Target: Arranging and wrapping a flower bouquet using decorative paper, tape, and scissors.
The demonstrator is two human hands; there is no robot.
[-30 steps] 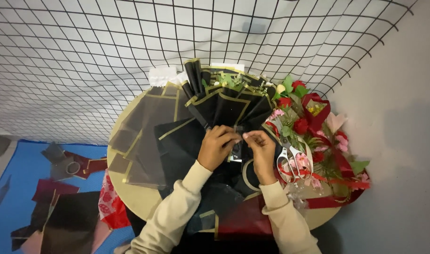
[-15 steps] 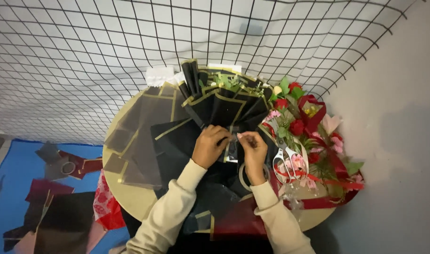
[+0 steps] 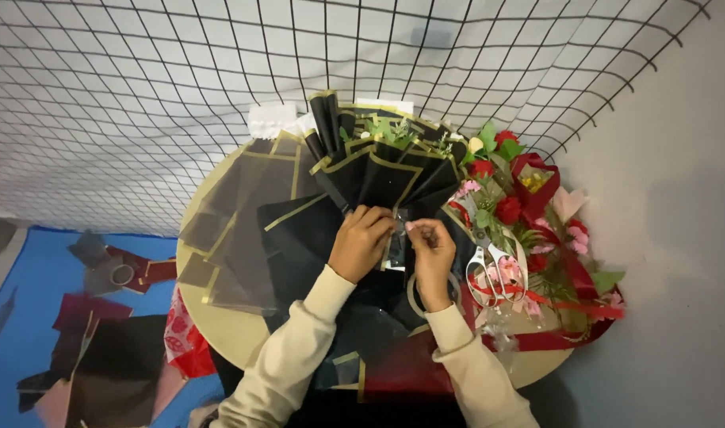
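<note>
A bouquet wrapped in black paper with gold edges [image 3: 378, 170] lies on a round tan table [image 3: 219, 333], its green stems and small flowers at the far end. My left hand [image 3: 361, 242] grips the gathered neck of the wrap. My right hand [image 3: 430, 252] pinches a strip of clear tape [image 3: 397, 238] against the same neck, fingertips close to the left hand. A clear tape roll [image 3: 434, 297] sits under my right wrist. Both arms wear cream sleeves.
White-handled scissors [image 3: 489, 273] lie right of my hands beside red and pink flowers [image 3: 509, 210] with red ribbon [image 3: 552, 305]. Loose sheer black sheets [image 3: 243, 230] cover the table's left. A black wire grid [image 3: 219, 71] stands behind. Paper scraps lie on the blue floor [image 3: 29, 317].
My right hand has moved left toward the left hand at the wrap's neck, bringing the clear strip against it. The view has shifted slightly.
</note>
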